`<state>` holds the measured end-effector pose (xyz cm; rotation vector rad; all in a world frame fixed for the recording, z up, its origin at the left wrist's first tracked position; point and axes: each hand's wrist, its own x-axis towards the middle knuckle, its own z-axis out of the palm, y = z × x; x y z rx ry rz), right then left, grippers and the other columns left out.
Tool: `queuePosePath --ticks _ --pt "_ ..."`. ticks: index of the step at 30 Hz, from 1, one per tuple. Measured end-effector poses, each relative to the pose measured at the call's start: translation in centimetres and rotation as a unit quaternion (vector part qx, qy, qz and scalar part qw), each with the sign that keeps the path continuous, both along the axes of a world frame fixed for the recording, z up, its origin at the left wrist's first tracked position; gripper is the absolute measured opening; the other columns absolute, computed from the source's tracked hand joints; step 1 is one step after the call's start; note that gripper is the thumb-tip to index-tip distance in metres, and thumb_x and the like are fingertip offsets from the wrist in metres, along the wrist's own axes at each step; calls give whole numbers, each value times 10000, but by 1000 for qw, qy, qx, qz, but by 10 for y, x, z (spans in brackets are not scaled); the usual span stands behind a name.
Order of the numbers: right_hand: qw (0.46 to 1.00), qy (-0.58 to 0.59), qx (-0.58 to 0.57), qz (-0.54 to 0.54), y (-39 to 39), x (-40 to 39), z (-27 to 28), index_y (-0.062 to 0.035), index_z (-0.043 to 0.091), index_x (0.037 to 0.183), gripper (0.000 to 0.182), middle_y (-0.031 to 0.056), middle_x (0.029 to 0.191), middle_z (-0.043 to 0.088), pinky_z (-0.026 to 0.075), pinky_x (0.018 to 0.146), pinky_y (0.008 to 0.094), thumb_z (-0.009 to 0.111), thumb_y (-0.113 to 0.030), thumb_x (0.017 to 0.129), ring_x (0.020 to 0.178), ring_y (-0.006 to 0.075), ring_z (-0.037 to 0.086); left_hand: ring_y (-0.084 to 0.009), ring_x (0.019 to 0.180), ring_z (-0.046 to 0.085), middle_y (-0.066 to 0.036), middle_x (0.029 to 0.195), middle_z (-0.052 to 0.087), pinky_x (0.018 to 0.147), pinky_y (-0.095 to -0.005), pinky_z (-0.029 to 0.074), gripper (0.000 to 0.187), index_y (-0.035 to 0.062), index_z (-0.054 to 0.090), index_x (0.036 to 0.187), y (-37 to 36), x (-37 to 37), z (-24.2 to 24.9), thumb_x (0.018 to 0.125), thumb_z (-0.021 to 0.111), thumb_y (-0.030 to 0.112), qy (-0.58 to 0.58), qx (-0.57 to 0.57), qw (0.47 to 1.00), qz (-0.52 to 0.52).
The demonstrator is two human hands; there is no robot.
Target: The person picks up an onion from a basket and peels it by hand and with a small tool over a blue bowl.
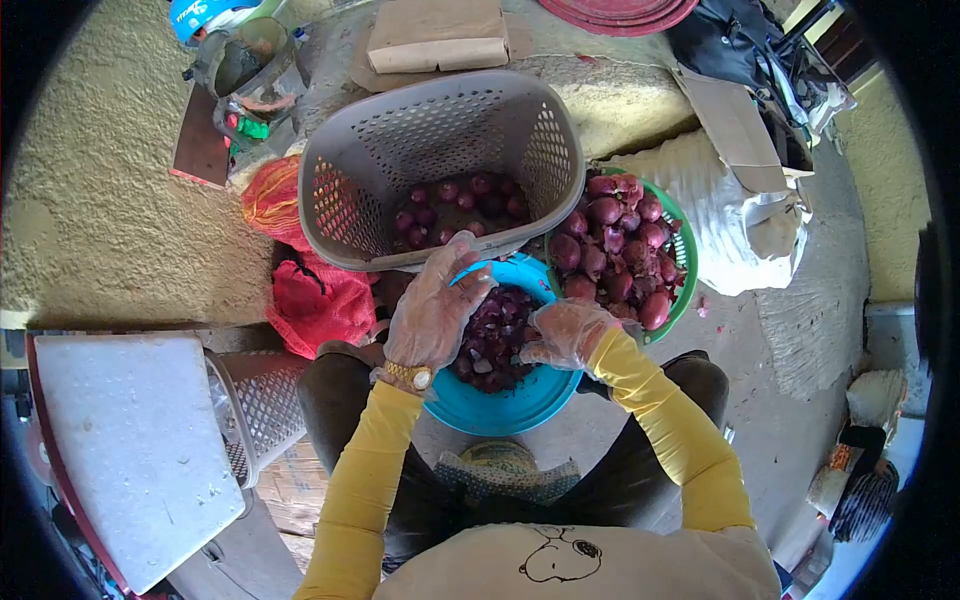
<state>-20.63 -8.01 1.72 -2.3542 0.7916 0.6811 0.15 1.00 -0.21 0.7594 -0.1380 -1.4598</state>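
Note:
My left hand (440, 310), in a clear plastic glove, is over the left rim of a blue basin (545, 400), close to the basket's front edge. Its fingers stretch out and stand apart, with nothing visible in them. My right hand (572, 332), also gloved, is above the basin's right side. Its fingers curl inward; whatever they hold, if anything, is hidden. Dark purple onion skins and pieces (490, 345) fill the middle of the basin. Beyond it, a grey-brown perforated basket (330, 190) holds several red onions (467, 200). At right, unpeeled red onions (610, 250) heap in a green basket (688, 245).
A red mesh sack (320, 300) lies left of the basin. A white foam slab (135, 440) and another plastic basket (265, 405) are at lower left. A white sack (690, 200) lies right of the green basket. A cardboard box (438, 35) sits on the ledge behind.

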Motion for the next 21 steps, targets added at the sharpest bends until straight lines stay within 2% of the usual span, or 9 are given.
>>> queuePosePath --ticks 9,21 --pt "1000 0 -7 9 -1 1 1 -63 726 1074 525 216 945 726 553 843 503 659 -553 896 929 418 700 -289 1226 549 -117 1448 504 1056 -399 493 395 22 535 1406 0 -1 4 1067 510 223 -2 -4 1000 3" --pt "1000 7 -17 14 0 0 -3 -68 734 1050 513 209 941 726 555 840 499 647 -555 914 934 417 699 -284 1165 574 -136 1355 541 1003 -378 521 402 20 554 1384 -2 0 0 1043 579 231 -10 16 1000 2"
